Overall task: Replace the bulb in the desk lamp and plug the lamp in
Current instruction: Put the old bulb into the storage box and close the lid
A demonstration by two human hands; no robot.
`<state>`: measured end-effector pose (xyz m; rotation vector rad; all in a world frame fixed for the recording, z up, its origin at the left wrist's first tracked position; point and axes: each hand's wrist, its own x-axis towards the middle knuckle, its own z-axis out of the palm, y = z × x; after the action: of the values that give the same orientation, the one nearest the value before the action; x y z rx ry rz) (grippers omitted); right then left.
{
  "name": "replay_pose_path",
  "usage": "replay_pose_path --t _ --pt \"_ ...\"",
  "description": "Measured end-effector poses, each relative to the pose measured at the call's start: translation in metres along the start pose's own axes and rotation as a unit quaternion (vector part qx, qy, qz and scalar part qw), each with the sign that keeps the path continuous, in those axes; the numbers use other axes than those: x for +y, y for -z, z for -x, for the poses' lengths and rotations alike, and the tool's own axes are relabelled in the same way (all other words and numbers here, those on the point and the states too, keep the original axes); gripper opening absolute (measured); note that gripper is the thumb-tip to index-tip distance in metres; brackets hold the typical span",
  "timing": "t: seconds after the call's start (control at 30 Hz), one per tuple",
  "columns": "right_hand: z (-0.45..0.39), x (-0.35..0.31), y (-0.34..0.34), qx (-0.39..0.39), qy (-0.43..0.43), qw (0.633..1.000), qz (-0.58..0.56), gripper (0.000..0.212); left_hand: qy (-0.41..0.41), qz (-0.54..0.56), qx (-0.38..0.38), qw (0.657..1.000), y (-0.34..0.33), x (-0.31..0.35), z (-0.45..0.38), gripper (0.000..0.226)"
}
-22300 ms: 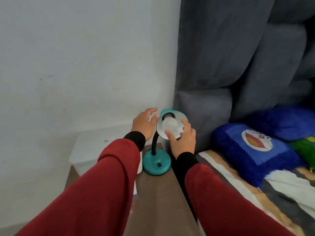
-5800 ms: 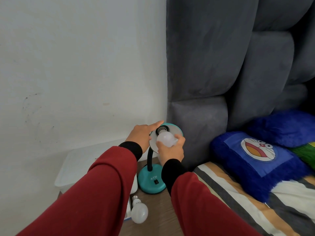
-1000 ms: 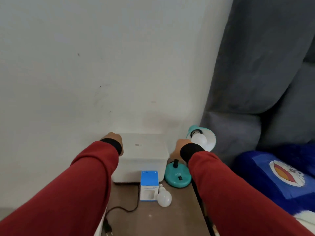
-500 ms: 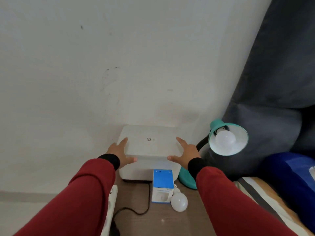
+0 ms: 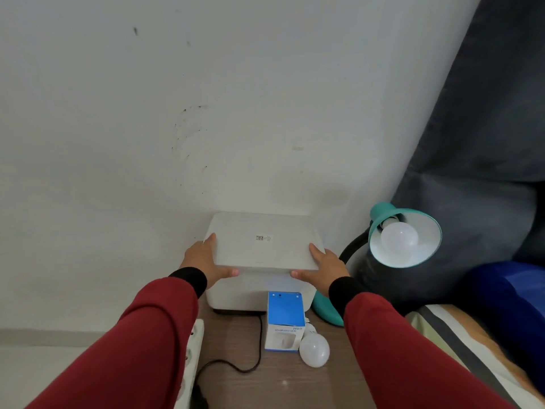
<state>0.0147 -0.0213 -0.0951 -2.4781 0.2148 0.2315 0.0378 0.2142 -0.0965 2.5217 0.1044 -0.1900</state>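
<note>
The teal desk lamp [image 5: 380, 214] stands at the right of the wooden bedside table [image 5: 265, 388], with a white bulb [image 5: 398, 237] seated in its shade. A second white bulb [image 5: 314, 349] lies loose on the table beside a blue and white carton [image 5: 284, 317]. My left hand [image 5: 203, 261] and my right hand [image 5: 324, 267] grip the left and right edges of the lid of a white plastic box [image 5: 265, 240], thumbs under its front rim. The lamp's black cord [image 5: 253, 358] runs across the table to a plug [image 5: 199, 399] at the bottom edge.
A white power strip [image 5: 194, 343] lies along the table's left edge. The white wall is right behind the box. A grey padded headboard [image 5: 472, 143] and a blue pillow [image 5: 513, 305] on a striped bed are at the right.
My hands left the lamp and moved onto the white box; both now hold its lid at the sides. The view shifted left and down, bringing in the power strip.
</note>
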Motion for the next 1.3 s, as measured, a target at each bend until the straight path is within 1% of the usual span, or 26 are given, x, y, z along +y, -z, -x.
replay_pose_path --t 0.33,0.47,0.7,0.87,0.97,1.13,1.3 --pt "0.005 -0.010 0.016 0.018 0.010 1.000 -0.004 0.085 -0.004 -0.011 0.003 1.000 0.016 0.006 0.004 0.085" --pt "0.008 -0.017 0.023 0.035 0.012 0.999 -0.025 0.085 0.010 0.000 0.014 1.000 0.024 0.009 0.006 0.094" --pt "0.031 -0.028 0.036 0.061 0.033 0.997 -0.018 0.086 0.006 0.020 0.042 0.999 0.034 0.015 0.030 0.095" --pt "0.073 -0.026 0.041 0.078 0.047 0.995 -0.032 0.090 0.000 0.023 0.068 0.997 0.040 0.019 0.073 0.096" --pt "0.106 -0.016 0.039 0.082 0.051 0.995 -0.011 0.089 -0.005 0.036 0.080 0.996 0.036 0.020 0.108 0.096" --pt "0.175 0.019 0.017 0.076 0.039 0.996 0.004 0.087 -0.014 0.028 0.075 0.997 0.005 0.009 0.186 0.089" --pt "0.232 0.065 -0.021 0.059 0.016 0.998 -0.011 0.086 0.005 0.044 0.056 0.997 -0.037 -0.014 0.249 0.089"
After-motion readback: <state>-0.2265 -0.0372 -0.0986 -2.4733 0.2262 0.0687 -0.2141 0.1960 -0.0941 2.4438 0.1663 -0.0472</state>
